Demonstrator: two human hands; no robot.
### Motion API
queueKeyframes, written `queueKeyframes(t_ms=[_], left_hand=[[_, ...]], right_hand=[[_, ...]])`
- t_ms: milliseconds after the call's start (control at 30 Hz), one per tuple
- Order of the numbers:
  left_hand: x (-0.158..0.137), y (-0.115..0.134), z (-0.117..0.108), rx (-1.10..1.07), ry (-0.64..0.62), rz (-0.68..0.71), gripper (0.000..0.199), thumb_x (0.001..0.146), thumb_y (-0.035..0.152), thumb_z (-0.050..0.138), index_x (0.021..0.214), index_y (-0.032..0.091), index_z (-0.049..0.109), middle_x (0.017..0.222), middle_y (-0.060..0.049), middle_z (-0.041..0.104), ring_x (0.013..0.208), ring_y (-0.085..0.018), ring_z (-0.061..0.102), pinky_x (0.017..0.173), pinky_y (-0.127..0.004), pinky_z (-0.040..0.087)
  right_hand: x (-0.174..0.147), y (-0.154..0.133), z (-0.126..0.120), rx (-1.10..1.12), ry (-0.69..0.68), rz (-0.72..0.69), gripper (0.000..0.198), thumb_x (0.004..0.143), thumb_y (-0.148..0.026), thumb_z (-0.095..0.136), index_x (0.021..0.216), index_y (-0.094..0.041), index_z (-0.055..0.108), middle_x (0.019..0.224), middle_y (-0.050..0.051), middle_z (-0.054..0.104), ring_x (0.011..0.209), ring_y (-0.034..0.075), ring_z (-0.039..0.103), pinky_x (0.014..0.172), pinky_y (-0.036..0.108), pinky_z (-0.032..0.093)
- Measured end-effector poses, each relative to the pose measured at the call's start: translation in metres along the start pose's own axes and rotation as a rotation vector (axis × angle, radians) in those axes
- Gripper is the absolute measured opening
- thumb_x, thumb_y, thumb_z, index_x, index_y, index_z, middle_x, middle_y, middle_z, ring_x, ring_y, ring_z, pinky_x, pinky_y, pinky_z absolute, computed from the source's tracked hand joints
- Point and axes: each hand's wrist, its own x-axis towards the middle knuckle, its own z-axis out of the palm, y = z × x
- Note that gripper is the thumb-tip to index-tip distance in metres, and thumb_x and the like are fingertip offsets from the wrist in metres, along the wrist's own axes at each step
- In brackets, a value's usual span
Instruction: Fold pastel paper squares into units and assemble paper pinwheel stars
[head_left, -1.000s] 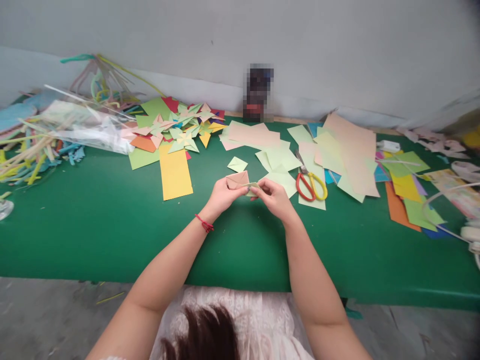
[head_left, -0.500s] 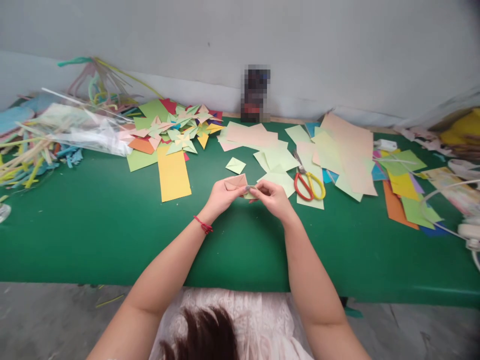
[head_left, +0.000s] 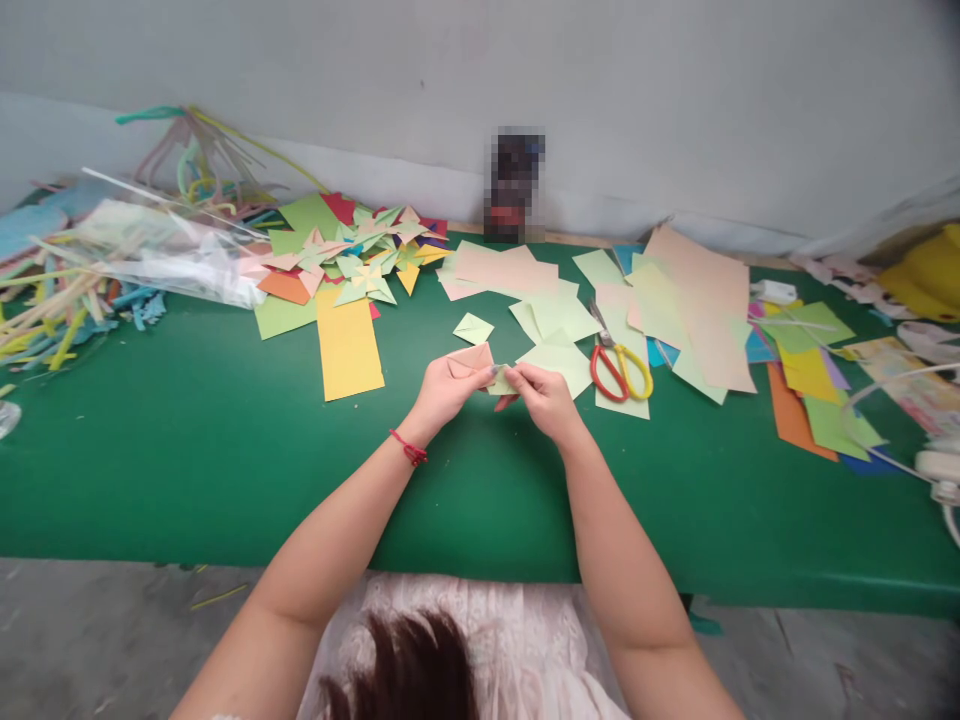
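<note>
Above the green table, my left hand (head_left: 444,392) is closed on a piece of folded paper, whose pink part (head_left: 471,360) shows over the fingers. A pale green part (head_left: 501,382) of folded paper sits between my two hands. My right hand (head_left: 546,398) pinches its right side with thumb and fingers. Whether the pink and green parts are joined is hidden by my fingers. Just beyond my hands lies a small folded green paper (head_left: 473,328). To the right rest scissors (head_left: 621,371) with one red and one yellow handle, on top of pale green sheets (head_left: 559,362).
Folded paper stars (head_left: 366,280) and a yellow sheet (head_left: 351,345) lie left of my hands. Pipe cleaners (head_left: 67,310) and clear plastic (head_left: 187,265) fill the far left. Large pink sheets (head_left: 705,300), coloured paper (head_left: 806,370) and a white cable plug (head_left: 941,465) lie right. A blurred-out upright object (head_left: 514,185) leans against the wall.
My right fingers have shifted slightly on the green paper, and more of its face shows between my hands. The left hand keeps its hold; the view has moved a little.
</note>
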Motion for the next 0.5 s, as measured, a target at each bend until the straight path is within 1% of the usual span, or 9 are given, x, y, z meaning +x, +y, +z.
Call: queueKeyframes(t_ms=[133,267,367,433,500], left_hand=[[0.001,-0.003,0.001,-0.024,0.077,-0.008,0.032,0.064,0.042,0.068,0.054,0.013,0.059,0.056,-0.001,0.054,0.055,-0.01,0.047,0.054,-0.024,0.039],[0.002,-0.008,0.003,-0.102,0.169,-0.015,0.033,0.066,0.039,0.069,0.05,0.013,0.058,0.052,0.001,0.051,0.053,-0.009,0.045,0.056,-0.024,0.04],[0.0,-0.011,0.005,-0.177,0.172,-0.009,0.033,0.069,0.038,0.067,0.05,0.012,0.058,0.053,0.0,0.051,0.054,-0.009,0.045,0.058,-0.023,0.041],[-0.001,-0.012,0.007,-0.215,0.167,-0.005,0.032,0.069,0.038,0.067,0.053,0.011,0.06,0.055,0.0,0.053,0.055,-0.009,0.046,0.057,-0.023,0.041],[-0.002,-0.013,0.009,-0.237,0.178,0.001,0.03,0.069,0.037,0.067,0.056,0.011,0.061,0.056,-0.001,0.054,0.055,-0.008,0.047,0.055,-0.022,0.04]], right_hand=[[0.002,0.0,0.001,0.174,0.034,0.066,0.026,0.078,-0.045,0.056,0.072,-0.02,0.061,0.068,0.001,0.065,0.061,0.016,0.066,0.06,0.03,0.053],[0.003,0.001,0.004,0.336,0.019,0.161,0.025,0.072,-0.042,0.065,0.078,-0.018,0.059,0.073,0.003,0.069,0.073,0.019,0.068,0.059,0.027,0.054],[0.004,0.003,0.013,0.387,0.052,0.194,0.032,0.07,-0.042,0.066,0.089,-0.017,0.06,0.078,0.005,0.07,0.075,0.019,0.067,0.057,0.026,0.054],[0.005,0.005,0.02,0.392,0.086,0.194,0.037,0.069,-0.044,0.066,0.093,-0.015,0.061,0.077,0.006,0.07,0.073,0.018,0.067,0.056,0.026,0.053],[0.006,0.007,0.025,0.376,0.103,0.179,0.039,0.069,-0.044,0.065,0.093,-0.014,0.062,0.074,0.005,0.07,0.068,0.017,0.066,0.055,0.025,0.053]])
